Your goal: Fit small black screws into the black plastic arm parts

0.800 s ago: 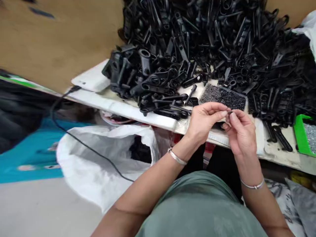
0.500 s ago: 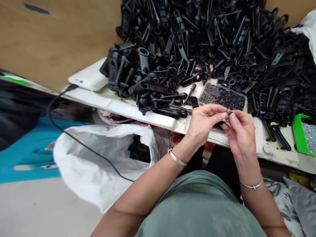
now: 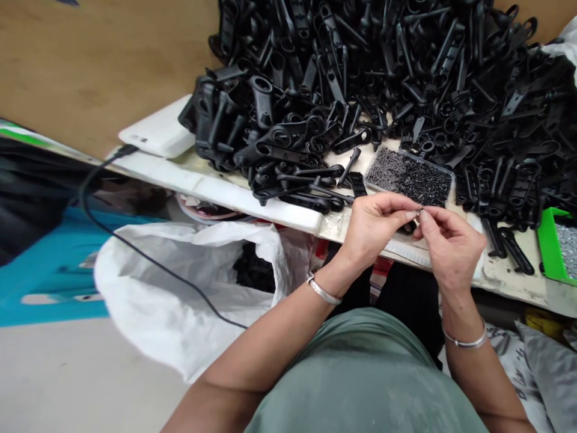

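Observation:
My left hand (image 3: 372,228) and my right hand (image 3: 453,240) meet at their fingertips over the table's front edge. Between the pinched thumbs and forefingers is a tiny dark piece (image 3: 419,211), too small to name and mostly covered by the fingers. Both hands are closed in a pinch. Just behind them sits a clear plastic box (image 3: 452,187) full of small black and grey pieces (image 3: 406,174). Part of a black object (image 3: 409,227) shows beneath my fingers; I cannot tell whether it is held.
A large heap of black plastic parts (image 3: 279,120) covers the table's back. At left lie a white power bank (image 3: 157,129) with a black cable (image 3: 166,258), and an open white sack (image 3: 157,325) below. A green tray (image 3: 552,246) of small silvery pieces stands at right.
My right hand has shifted slightly right and turned, its fingers now flatter. The left hand has barely moved, and the fingertips still meet. The camera view has shifted a little.

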`<state>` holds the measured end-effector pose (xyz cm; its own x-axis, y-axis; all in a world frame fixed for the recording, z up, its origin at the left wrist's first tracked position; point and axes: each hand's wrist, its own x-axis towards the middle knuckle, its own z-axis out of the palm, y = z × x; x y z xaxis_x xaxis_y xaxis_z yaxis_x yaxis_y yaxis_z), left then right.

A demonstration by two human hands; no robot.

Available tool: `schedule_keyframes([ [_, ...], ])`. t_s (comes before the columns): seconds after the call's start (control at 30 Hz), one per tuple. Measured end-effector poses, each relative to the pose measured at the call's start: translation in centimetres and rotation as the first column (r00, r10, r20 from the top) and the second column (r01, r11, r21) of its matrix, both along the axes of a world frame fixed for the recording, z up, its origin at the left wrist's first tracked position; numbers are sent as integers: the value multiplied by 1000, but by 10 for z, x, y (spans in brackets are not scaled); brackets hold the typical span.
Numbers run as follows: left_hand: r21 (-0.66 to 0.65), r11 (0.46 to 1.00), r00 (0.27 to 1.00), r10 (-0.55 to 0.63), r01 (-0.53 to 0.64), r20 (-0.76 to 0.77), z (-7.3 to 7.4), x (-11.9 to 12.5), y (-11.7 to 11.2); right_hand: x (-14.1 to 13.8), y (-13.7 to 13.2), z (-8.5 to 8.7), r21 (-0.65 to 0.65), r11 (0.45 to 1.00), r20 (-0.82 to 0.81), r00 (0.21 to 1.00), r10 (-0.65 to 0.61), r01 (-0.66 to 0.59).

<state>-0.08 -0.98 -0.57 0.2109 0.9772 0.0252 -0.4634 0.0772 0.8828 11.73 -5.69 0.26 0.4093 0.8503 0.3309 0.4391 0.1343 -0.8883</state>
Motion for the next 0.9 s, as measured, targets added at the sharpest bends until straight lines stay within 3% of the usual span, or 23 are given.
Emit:
schedule_keyframes([
  [0.17,62,998,998,-4,8,-67,-5,-1,2,4,5,-2,-31,999,132,991,-7,11],
  [0.3,263,963,943,28,64,-333,-3,-14,4,8,6,-2,-22,1000,79,997,21,-19],
  [0.37,442,887,819,155,130,-553,0,-25,2,13,4,-2,-39,998,62,997,45,-43],
  [0.43,568,778,612,319,267,-724,1,-37,-1,21,0,-5,-88,994,112,991,72,-62],
  [0.5,585,694,411,430,419,-804,-2,-44,-5,28,-5,-9,-141,987,221,970,105,-75],
  [0.57,568,655,286,494,499,-821,-8,-48,-8,34,-9,-14,-162,983,342,930,136,-84],
  [0.63,581,625,246,542,521,-803,-14,-47,-10,36,-12,-17,-158,982,431,888,162,-103],
  [0.8,632,529,248,622,567,-743,-17,-45,-17,34,-14,-16,-137,980,574,794,200,-148],
  [0.9,624,515,234,630,588,-741,-17,-45,-21,32,-14,-14,-141,976,649,729,217,-165],
])
